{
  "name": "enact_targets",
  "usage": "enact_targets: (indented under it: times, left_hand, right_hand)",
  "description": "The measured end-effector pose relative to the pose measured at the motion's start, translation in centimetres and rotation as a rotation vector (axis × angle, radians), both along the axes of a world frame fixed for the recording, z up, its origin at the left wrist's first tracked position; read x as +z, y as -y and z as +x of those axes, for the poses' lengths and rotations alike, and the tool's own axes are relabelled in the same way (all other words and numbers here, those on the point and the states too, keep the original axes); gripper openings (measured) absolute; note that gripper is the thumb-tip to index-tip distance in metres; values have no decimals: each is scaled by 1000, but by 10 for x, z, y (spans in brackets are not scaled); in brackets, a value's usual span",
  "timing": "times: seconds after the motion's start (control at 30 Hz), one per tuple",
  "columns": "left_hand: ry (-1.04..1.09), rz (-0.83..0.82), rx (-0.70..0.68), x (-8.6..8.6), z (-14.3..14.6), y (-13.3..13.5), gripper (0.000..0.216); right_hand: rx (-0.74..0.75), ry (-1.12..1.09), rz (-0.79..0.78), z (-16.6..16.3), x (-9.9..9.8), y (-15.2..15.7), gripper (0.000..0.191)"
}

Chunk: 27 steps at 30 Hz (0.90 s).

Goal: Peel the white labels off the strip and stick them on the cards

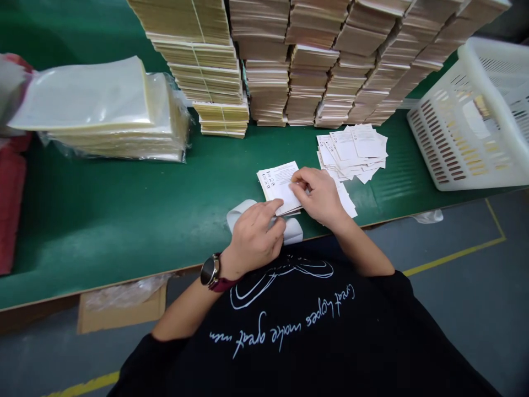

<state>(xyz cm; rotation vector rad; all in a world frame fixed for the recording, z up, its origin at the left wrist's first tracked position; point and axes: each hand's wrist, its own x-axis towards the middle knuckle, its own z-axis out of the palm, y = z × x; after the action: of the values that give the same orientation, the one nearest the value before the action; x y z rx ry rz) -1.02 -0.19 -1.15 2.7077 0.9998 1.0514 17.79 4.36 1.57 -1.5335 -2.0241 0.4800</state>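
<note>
A small stack of white printed cards (278,186) lies near the front edge of the green table (124,209). My left hand (254,237), with a watch on its wrist, has its fingers curled and its index finger pressing the near corner of that stack. My right hand (320,196) pinches the stack's right edge with thumb and fingers. A white strip or roll of labels (239,212) lies under my left hand. A loose fan of more printed cards (355,151) lies just beyond my right hand.
Tall stacks of tan card bundles (314,60) line the back. A bagged pile of pale sheets (107,110) sits at the left. A white slotted plastic basket (475,121) stands at the right. A cardboard box (119,309) is under the table edge.
</note>
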Motion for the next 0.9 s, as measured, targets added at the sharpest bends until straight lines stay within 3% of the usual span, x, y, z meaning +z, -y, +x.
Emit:
enact_targets:
  times: [0.2, 0.3, 0.37, 0.5, 0.63, 0.73, 0.83, 0.9]
  left_hand:
    - [-93, -6, -31, 0, 3, -1, 11]
    - [-87, -24, -39, 0, 4, -1, 12]
    - [-68, -25, -44, -1, 4, -1, 11]
    - [-93, 46, -34, -2, 5, 1, 11]
    - [-105, 76, -41, -3, 7, 1, 9]
    - [-107, 67, -43, -6, 8, 1, 10]
    - [-101, 72, -36, -10, 8, 1, 10]
    - [-90, 88, -30, -11, 8, 1, 9]
  right_hand:
    - [-56, 114, 8, -3, 1, 2, 10]
    - [-229, 147, 20, 2, 4, 1, 35]
    - [-296, 125, -25, 8, 5, -2, 41]
    - [-176, -73, -236, 17, 1, -5, 28]
    - [-125, -350, -272, 15, -7, -7, 22]
    - [-127, -221, -183, 10, -8, -5, 19]
    - [-157, 32, 34, 7, -8, 1, 22]
    - [-180, 59, 127, 13, -7, 7, 26]
